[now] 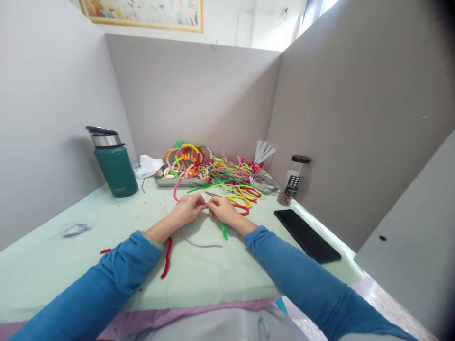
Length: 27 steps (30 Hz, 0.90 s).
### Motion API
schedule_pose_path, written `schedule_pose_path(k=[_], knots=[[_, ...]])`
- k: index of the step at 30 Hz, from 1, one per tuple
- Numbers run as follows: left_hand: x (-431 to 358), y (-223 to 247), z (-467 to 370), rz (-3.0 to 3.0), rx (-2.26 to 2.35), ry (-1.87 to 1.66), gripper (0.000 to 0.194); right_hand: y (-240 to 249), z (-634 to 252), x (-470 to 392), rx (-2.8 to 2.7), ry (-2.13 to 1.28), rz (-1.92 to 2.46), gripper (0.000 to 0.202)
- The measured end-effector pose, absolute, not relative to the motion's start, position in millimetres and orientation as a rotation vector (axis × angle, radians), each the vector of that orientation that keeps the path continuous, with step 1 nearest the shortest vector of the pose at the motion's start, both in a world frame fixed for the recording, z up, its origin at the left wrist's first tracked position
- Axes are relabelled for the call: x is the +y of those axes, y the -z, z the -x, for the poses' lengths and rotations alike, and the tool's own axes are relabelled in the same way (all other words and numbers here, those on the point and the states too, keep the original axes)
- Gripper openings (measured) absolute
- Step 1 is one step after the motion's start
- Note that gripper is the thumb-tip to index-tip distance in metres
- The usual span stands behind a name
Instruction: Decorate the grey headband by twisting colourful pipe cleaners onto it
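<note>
My left hand [189, 208] and my right hand [222, 210] meet fingertip to fingertip over the table, both pinched closed. What lies between the fingertips is too small to make out. A pink fuzzy stem [176, 189] rises just behind my left hand. Below my right hand a green fuzzy stem [224, 231] sticks out. Under my left wrist lies a red fuzzy stem [167, 258], and a thin grey wire [202, 246] curves on the cloth between the forearms. Yellow and red looped stems [243, 201] are just beyond my right hand, beside scissors partly hidden by it.
A green bottle [116, 168] stands at the left, near crumpled tissue [149, 166]. Behind the hands are a metal tray [182, 182], piled colourful stems [231, 170] and coiled wire [265, 183]. A jar [293, 180] and black phone [307, 235] are at the right.
</note>
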<state>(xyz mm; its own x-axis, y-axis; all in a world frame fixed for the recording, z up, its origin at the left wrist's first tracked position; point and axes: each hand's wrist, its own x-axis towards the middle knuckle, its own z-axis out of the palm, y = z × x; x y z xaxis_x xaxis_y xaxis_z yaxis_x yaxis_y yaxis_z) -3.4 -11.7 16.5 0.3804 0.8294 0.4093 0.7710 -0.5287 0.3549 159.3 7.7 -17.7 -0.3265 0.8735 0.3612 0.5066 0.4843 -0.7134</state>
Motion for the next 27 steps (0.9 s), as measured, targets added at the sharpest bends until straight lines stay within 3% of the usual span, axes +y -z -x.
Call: schedule_pose_path(k=[14,27], knots=[[-11.2,-17.3,2.2,-2.286,1.379,-0.874,0.022,17.4,-160.7,6.7,-2.004,-0.627,1.118,0.024],[-8.4,-13.9,2.2,-2.440,1.404,-0.864,0.022,14.6,-158.0,5.6,-1.971,-0.685,1.151,0.022]])
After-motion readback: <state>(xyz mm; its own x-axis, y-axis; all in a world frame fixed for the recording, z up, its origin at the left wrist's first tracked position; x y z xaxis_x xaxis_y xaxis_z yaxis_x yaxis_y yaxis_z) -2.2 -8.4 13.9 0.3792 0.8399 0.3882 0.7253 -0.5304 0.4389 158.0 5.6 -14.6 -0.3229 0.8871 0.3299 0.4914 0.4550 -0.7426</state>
